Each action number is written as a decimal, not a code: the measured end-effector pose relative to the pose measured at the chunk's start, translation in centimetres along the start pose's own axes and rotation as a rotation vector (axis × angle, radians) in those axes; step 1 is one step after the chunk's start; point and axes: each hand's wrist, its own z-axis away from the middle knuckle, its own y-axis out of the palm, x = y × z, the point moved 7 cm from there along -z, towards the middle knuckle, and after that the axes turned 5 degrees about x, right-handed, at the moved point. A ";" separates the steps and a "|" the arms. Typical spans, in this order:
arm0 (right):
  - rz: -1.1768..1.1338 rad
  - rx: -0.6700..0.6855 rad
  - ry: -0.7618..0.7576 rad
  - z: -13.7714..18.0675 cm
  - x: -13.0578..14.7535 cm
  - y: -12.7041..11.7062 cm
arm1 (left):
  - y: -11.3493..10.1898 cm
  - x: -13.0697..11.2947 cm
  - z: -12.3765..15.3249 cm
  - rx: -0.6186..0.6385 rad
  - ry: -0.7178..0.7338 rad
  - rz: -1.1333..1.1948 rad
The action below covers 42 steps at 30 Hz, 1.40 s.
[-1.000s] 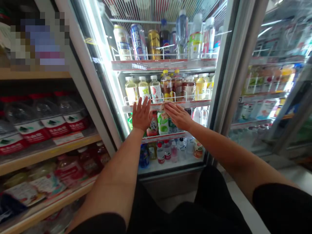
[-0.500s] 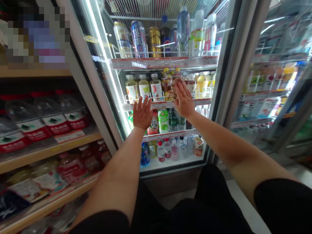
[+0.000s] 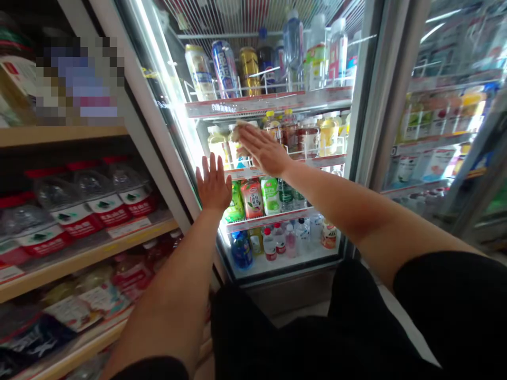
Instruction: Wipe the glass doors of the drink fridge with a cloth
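My right hand [image 3: 261, 150] lies flat against the glass door [image 3: 366, 105] of a drinks fridge, pressing a pale cloth [image 3: 238, 130] to the pane at the height of the second shelf. Only the cloth's edge shows past my fingertips. My left hand [image 3: 214, 184] is open with its fingers spread and rests on the same glass, lower and to the left, near the door's lit left edge. Behind the pane stand rows of cans [image 3: 225, 66] and bottles [image 3: 271, 195] on wire shelves.
Wooden shelves on the left carry shrink-wrapped packs of water bottles [image 3: 99, 208] and red drinks [image 3: 130, 274] lower down. A second glass-fronted fridge [image 3: 435, 111] stands to the right. My dark-clothed knees [image 3: 297, 338] are close to the fridge's base.
My right hand with the cloth has slid up from the third shelf's height and then left across the glass. My left hand has shifted slightly left and down. The view has turned a little.
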 end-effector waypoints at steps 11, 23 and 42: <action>0.043 0.035 -0.081 0.8 1.1 0.7 | 0.7 1.4 0.7 0.016 0.056 0.031; -0.007 -0.422 0.496 12.7 -16.8 -3.9 | 1.0 1.5 0.7 0.030 0.014 0.039; -0.002 -0.121 0.198 1.4 -2.4 0.5 | 1.1 -1.8 -1.9 -0.008 0.018 0.101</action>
